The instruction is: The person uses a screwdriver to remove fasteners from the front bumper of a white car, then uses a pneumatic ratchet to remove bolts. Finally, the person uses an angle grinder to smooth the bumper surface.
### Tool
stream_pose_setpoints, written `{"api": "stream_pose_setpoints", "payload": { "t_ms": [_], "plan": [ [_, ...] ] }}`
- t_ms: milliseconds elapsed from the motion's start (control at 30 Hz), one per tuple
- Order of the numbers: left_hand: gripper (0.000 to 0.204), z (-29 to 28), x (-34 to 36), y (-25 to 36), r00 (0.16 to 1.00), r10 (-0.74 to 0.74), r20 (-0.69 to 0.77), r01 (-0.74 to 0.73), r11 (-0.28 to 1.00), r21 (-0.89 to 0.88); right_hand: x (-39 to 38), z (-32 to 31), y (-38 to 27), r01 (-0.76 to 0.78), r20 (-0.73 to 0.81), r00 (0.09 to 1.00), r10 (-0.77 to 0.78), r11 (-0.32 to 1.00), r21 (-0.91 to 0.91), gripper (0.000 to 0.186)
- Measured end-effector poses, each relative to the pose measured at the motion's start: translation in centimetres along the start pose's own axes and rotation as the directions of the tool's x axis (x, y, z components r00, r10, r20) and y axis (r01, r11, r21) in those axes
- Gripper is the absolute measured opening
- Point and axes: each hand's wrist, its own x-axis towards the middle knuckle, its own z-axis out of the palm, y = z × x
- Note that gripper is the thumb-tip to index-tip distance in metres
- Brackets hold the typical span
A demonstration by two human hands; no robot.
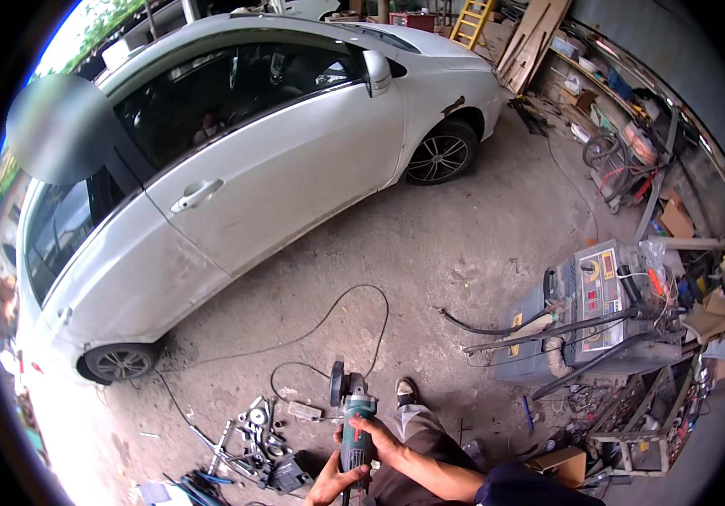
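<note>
Both my hands are closed around a green angle grinder (357, 434), held upright over the floor with its disc and guard end up. My right hand (385, 442) wraps the body just below the gear head, while my left hand (335, 482) grips lower down near the tail. The dark disc guard (338, 382) faces left. A black power cord (295, 364) lies looped on the concrete beyond the grinder. Which part of the grinder my left fingers press is hidden.
A white car (278, 160) with a scraped rear door stands at left. To the right is a grey wheeled machine (586, 295) with thick cables. Metal parts (257, 438) lie on the floor at lower left. A metal rack (645, 430) and clutter line the right wall.
</note>
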Motion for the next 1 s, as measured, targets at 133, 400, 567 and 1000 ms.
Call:
{"api": "stream_pose_setpoints", "payload": {
  "t_ms": [133,400,567,1000],
  "plan": [
    [0.061,-1.0,1.6,0.4,0.992,-0.012,0.126,-0.001,0.995,0.099,1.9,1.0,-5.8,0.191,-0.007,0.982,-0.191,0.981,0.026,0.033],
    [0.048,2.4,4.8,5.5,0.995,0.096,-0.014,-0.097,0.993,-0.068,3.2,3.9,-14.3,0.434,-0.041,0.891,-0.452,0.875,-0.214,0.030],
    [0.062,2.9,6.4,6.7,0.994,0.096,-0.042,-0.102,0.983,-0.152,3.9,4.7,-16.2,0.419,-0.037,0.896,-0.442,0.872,-0.253,0.028],
    [0.061,3.0,10.2,9.0,0.964,0.235,-0.123,-0.241,0.970,-0.037,6.3,5.8,-19.9,0.486,0.010,0.865,-0.501,0.832,-0.267,0.034]
  ]
}}
